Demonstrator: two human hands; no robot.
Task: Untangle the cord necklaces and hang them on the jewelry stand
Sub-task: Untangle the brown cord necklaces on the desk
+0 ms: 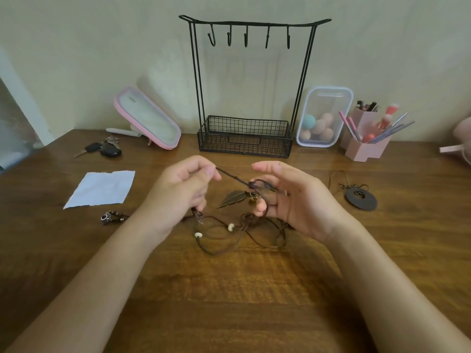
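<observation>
Brown cords (pixel 239 226): tangled heap on table (pixel 229 289), one strand lifted. Light, limp, snag-prone; best taken beside knot (pixel 252 185). Left hand (pixel 183 184) pinches strand; right hand (pixel 288 200) holds loop over curled fingers. Stand (pixel 244 138) behind, hooks (pixel 246 39) bare.

A pale pink rounded object (pixel 463 133) at the tabletop's (pixel 229 301) right edge is cut off. The left hand (pixel 178 194) hides part of the dark brown cord tangle (pixel 229 233).
</observation>
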